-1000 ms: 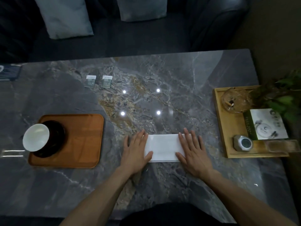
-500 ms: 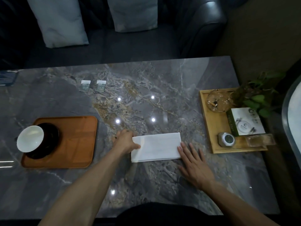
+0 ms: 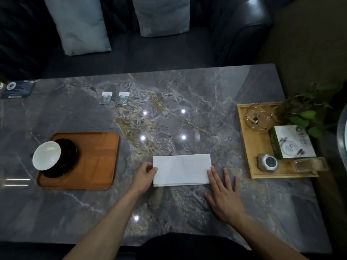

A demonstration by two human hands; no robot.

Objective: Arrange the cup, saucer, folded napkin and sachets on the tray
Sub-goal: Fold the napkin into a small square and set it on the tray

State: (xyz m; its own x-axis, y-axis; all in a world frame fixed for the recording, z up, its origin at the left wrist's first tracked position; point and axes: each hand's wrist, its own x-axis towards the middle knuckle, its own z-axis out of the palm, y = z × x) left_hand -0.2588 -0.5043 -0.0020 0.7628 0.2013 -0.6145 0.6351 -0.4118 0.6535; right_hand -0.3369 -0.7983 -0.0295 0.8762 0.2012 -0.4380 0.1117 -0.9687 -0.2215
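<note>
Two hands are working: I'm pinching the napkin [image 3: 181, 169] edge with my left hand [image 3: 144, 175], right hand [image 3: 223, 196] flat beside it; soft, light, likely floppy.

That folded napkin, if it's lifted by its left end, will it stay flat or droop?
The napkin looks thin and soft, so it would probably sag from the left hand pinching its edge. Its stacked layers may fan open. It seems very light, and likely to slide easily on the glossy table.
</note>
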